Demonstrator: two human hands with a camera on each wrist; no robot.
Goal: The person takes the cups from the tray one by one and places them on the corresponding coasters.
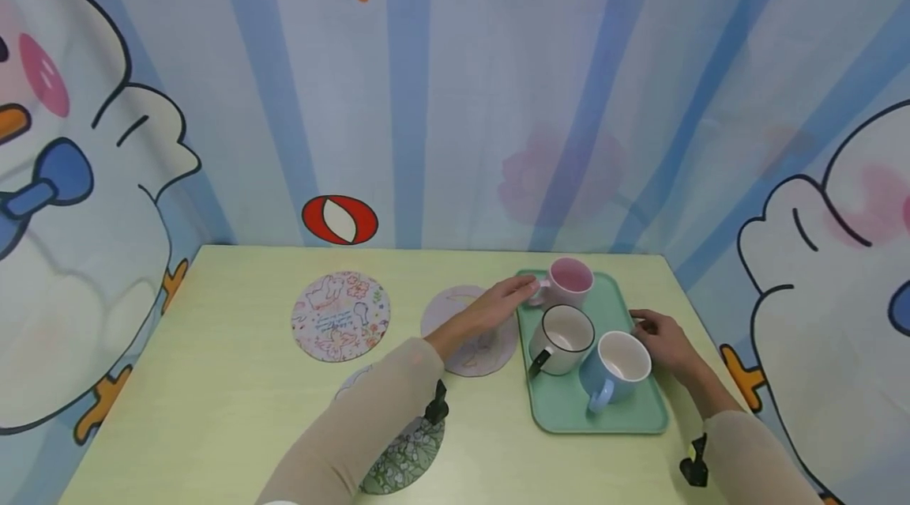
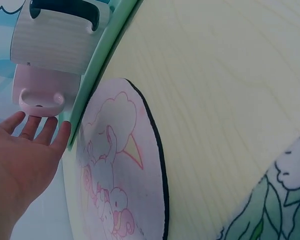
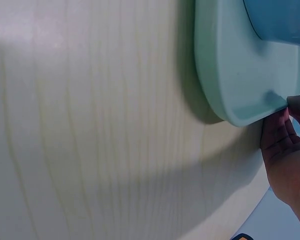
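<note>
A green tray (image 1: 597, 414) on the table bears a pink mug (image 1: 571, 276), a white mug (image 1: 562, 335) with a dark rim and handle, and a light blue mug (image 1: 614, 371). My left hand (image 1: 498, 306) reaches to the tray's far left, its fingers extended at the pink mug's handle (image 2: 42, 105); they seem to touch it. On the opposite side, my right hand (image 1: 668, 343) pinches the tray's right rim, thumb above and fingers below, as the right wrist view shows (image 3: 287, 155).
Left of the tray lies a round pale purple coaster (image 1: 472, 363). Farther left is a floral round coaster (image 1: 341, 315). A green leaf-patterned coaster (image 1: 405, 461) lies partly under my left sleeve, overlapping another hidden one. A printed curtain (image 1: 455, 94) hangs behind the table.
</note>
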